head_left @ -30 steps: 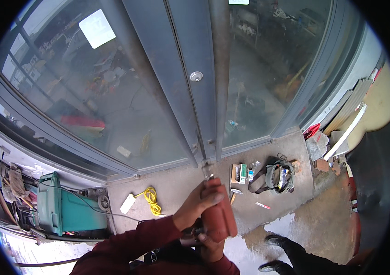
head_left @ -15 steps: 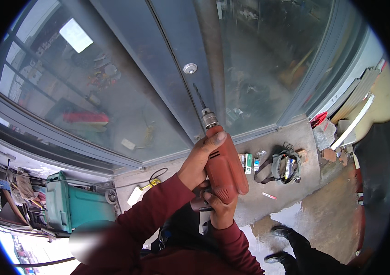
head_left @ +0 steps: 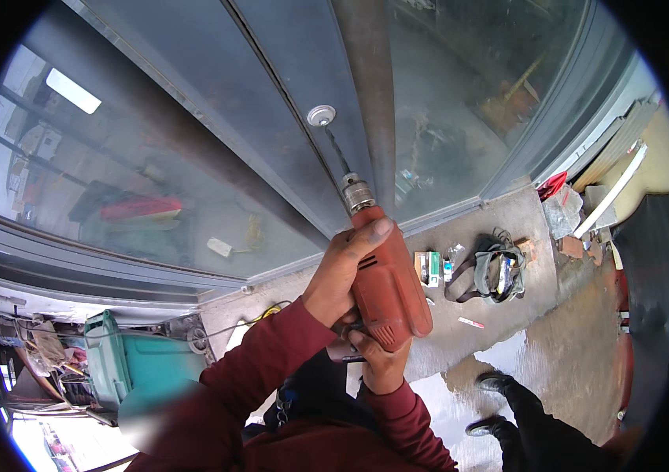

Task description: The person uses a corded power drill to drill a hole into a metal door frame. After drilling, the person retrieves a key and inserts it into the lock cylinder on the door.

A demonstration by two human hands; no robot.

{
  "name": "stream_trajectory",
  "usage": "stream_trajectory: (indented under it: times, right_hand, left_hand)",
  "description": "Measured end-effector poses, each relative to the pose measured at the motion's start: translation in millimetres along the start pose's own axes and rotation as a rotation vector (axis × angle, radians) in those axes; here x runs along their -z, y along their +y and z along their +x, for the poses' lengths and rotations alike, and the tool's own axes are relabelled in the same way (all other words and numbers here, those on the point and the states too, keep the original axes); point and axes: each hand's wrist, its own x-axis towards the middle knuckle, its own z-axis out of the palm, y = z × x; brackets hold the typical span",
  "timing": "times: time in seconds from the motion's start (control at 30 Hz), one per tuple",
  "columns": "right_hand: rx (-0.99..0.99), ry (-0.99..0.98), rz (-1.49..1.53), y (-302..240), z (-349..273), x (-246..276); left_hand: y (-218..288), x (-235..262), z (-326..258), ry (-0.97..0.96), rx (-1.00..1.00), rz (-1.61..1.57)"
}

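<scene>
A red-brown power drill is held in both hands, pointing up and away toward a grey metal double door. My left hand wraps round its body just behind the metal chuck, thumb on top. At the rear, my right hand is closed round the drill's handle, partly hidden under the body. The twist bit reaches the round silver lock beside the door's seam. Its tip appears to touch the lock's centre.
Glass panels flank the door frame. An open tool bag and small boxes lie on the step to the right, near rubble. Another person's dark-trousered legs stand at lower right. At left are a green wheeled bin and a cable.
The drill bit's tip has gone from just short of the lock to its face. Both hands keep their grip, and the view has shifted slightly.
</scene>
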Motion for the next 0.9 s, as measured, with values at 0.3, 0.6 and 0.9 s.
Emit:
stream_trajectory:
  times: [0.3,0.6,0.9]
  right_hand:
    - [-0.026,0.021,0.003,3.7,5.9,-8.7]
    - [0.083,0.128,-0.346,9.1,7.9,-9.0]
    - [0.123,0.119,-0.296,7.6,13.4,-10.3]
  left_hand:
    - [8.3,4.2,3.2,-0.013,-0.001,-0.004]
    - [7.0,7.5,2.4,0.010,-0.080,0.068]
    - [3.9,1.8,5.1,0.062,-0.076,0.035]
